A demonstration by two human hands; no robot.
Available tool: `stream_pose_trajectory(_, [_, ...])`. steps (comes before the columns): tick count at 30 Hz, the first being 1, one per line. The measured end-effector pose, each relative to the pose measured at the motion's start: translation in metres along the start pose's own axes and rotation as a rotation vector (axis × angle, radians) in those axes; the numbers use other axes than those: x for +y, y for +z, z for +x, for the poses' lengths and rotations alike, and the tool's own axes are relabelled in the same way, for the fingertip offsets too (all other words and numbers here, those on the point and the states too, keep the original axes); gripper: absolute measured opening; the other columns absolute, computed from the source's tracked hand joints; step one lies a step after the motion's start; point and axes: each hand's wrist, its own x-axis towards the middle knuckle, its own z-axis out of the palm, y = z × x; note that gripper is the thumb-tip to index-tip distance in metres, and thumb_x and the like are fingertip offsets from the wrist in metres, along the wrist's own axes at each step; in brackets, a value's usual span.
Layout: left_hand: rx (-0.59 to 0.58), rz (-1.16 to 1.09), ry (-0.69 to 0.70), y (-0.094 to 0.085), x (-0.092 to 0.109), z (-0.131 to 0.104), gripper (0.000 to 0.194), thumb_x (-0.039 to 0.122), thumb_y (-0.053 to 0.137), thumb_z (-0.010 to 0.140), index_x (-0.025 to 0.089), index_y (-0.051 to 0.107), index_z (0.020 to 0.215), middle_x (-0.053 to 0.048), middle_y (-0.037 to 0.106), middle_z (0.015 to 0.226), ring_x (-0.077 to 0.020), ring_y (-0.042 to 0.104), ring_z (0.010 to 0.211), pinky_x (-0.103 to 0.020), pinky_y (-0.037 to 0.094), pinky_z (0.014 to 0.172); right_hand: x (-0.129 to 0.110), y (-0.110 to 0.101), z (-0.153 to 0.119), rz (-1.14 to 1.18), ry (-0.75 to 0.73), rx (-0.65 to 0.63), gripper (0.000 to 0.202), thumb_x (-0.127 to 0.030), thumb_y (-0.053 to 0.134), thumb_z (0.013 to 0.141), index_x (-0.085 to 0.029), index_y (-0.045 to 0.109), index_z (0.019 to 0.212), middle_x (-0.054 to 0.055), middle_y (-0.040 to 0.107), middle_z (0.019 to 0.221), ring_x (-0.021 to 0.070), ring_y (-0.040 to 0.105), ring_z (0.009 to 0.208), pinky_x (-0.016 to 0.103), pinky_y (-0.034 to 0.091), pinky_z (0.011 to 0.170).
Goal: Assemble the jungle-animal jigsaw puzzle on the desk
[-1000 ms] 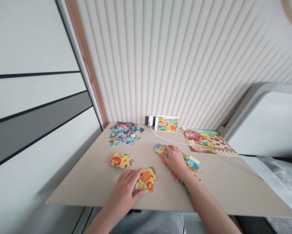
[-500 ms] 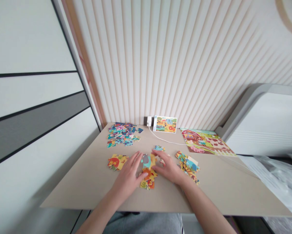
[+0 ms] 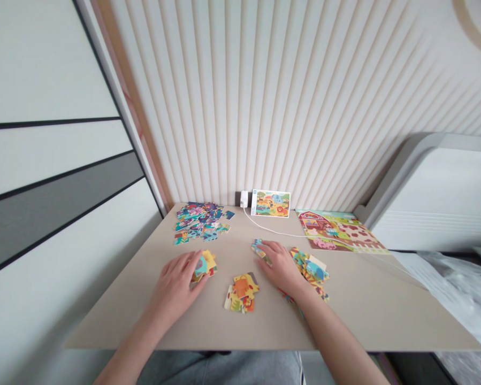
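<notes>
My left hand [image 3: 178,283] curls around the left cluster of jigsaw puzzle pieces [image 3: 210,261]. A teal puzzle piece with a grey shape [image 3: 200,266] sits between its fingertips and thumb; part of the cluster is hidden under the hand. My right hand [image 3: 279,268] lies palm down, fingers apart, its fingertips over a few light-blue puzzle pieces [image 3: 257,247]. Between the hands, nearer the front edge, is a loose stack of orange and yellow puzzle pieces [image 3: 242,291]. Another pile of puzzle pieces [image 3: 313,267] spreads to the right, partly behind my right wrist.
A dark-toned puzzle pile [image 3: 202,219] lies at the back left of the table [image 3: 136,315]. A picture card [image 3: 270,203] leans against the ribbed wall beside a white charger [image 3: 244,199]. Its cable [image 3: 276,233] runs right across a farm picture [image 3: 340,232]. Plastic wrapping [image 3: 457,289] is at far right.
My left hand has moved left with the teal piece, from the middle stack to the left cluster. My right hand has shifted slightly up, over the light-blue pieces.
</notes>
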Motion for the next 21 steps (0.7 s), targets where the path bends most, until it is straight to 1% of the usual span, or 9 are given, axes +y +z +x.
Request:
stream_pose_trajectory(2, [0.000, 0.056, 0.008, 0.002, -0.011, -0.003, 0.053, 0.039, 0.055, 0.101, 0.023, 0.048, 0.151, -0.018, 0.057, 0.146, -0.0365, 0.056, 0.134, -0.057, 0.045, 0.111, 0.010, 0.003, 0.006, -0.062, 0.100, 0.012, 0.048, -0.028, 0.060, 0.098, -0.023, 0.060, 0.145, 0.015, 0.060, 0.148, 0.0305, 0.053, 0.138, 0.049, 0.041, 0.116])
stream_pose_trajectory(3, [0.008, 0.074, 0.011, 0.003, -0.013, -0.003, 0.052, 0.037, 0.053, 0.101, 0.023, 0.049, 0.150, -0.019, 0.052, 0.151, -0.0377, 0.053, 0.137, -0.060, 0.043, 0.113, 0.014, 0.004, 0.009, -0.069, 0.129, 0.000, 0.051, -0.029, 0.061, 0.097, -0.022, 0.058, 0.148, 0.015, 0.059, 0.149, 0.0305, 0.053, 0.139, 0.048, 0.041, 0.116])
stream_pose_trajectory(5, [0.030, 0.078, 0.014, 0.004, -0.010, -0.003, 0.050, 0.034, 0.053, 0.101, 0.024, 0.050, 0.150, -0.019, 0.045, 0.158, -0.0389, 0.047, 0.143, -0.063, 0.038, 0.117, 0.020, 0.007, 0.014, -0.058, 0.166, -0.030, 0.055, -0.032, 0.063, 0.096, -0.022, 0.056, 0.149, 0.014, 0.061, 0.147, 0.0302, 0.055, 0.137, 0.045, 0.042, 0.115])
stream_pose_trajectory(7, [0.040, 0.034, 0.021, 0.004, 0.002, -0.002, 0.050, 0.032, 0.053, 0.101, 0.027, 0.050, 0.151, -0.016, 0.043, 0.161, -0.0377, 0.045, 0.145, -0.063, 0.036, 0.119, 0.024, 0.009, 0.016, -0.058, 0.197, -0.034, 0.058, -0.036, 0.067, 0.093, -0.022, 0.056, 0.149, 0.014, 0.064, 0.142, 0.0309, 0.057, 0.133, 0.045, 0.043, 0.112])
stream_pose_trajectory(10, [0.010, -0.083, 0.067, 0.005, 0.032, -0.002, 0.052, 0.031, 0.053, 0.101, 0.028, 0.047, 0.153, -0.013, 0.045, 0.160, -0.0346, 0.044, 0.147, -0.059, 0.038, 0.121, 0.026, 0.008, 0.015, -0.090, 0.211, 0.030, 0.063, -0.042, 0.072, 0.090, -0.023, 0.056, 0.149, 0.014, 0.066, 0.136, 0.0327, 0.059, 0.128, 0.047, 0.042, 0.110])
stream_pose_trajectory(13, [-0.062, -0.199, 0.149, 0.008, 0.062, -0.003, 0.056, 0.032, 0.055, 0.101, 0.025, 0.046, 0.156, -0.012, 0.045, 0.161, -0.0337, 0.042, 0.149, -0.055, 0.039, 0.122, 0.023, 0.003, 0.008, -0.079, 0.143, 0.120, 0.065, -0.047, 0.071, 0.092, -0.026, 0.053, 0.150, 0.013, 0.065, 0.136, 0.0320, 0.059, 0.127, 0.049, 0.041, 0.110])
stream_pose_trajectory(15, [-0.116, -0.235, 0.182, 0.012, 0.075, -0.004, 0.058, 0.033, 0.055, 0.101, 0.024, 0.044, 0.157, -0.011, 0.046, 0.161, -0.0333, 0.043, 0.148, -0.056, 0.037, 0.123, 0.018, -0.002, 0.003, -0.047, 0.095, 0.158, 0.065, -0.049, 0.070, 0.093, -0.028, 0.051, 0.151, 0.012, 0.065, 0.136, 0.0315, 0.059, 0.127, 0.049, 0.042, 0.110])
stream_pose_trajectory(17, [-0.150, -0.241, 0.188, 0.014, 0.080, -0.006, 0.061, 0.034, 0.055, 0.101, 0.023, 0.041, 0.159, -0.012, 0.047, 0.160, -0.0335, 0.044, 0.148, -0.057, 0.036, 0.124, 0.013, -0.006, -0.003, -0.022, 0.069, 0.177, 0.065, -0.050, 0.070, 0.093, -0.029, 0.051, 0.151, 0.011, 0.065, 0.135, 0.0317, 0.059, 0.126, 0.049, 0.042, 0.109])
stream_pose_trajectory(21, [-0.175, -0.253, 0.155, 0.015, 0.077, -0.009, 0.069, 0.040, 0.057, 0.101, 0.021, 0.033, 0.163, -0.015, 0.052, 0.156, -0.0341, 0.050, 0.143, -0.055, 0.041, 0.120, 0.007, -0.010, -0.008, 0.007, 0.049, 0.200, 0.064, -0.053, 0.072, 0.091, -0.030, 0.055, 0.148, 0.012, 0.064, 0.133, 0.0327, 0.059, 0.125, 0.050, 0.044, 0.108])
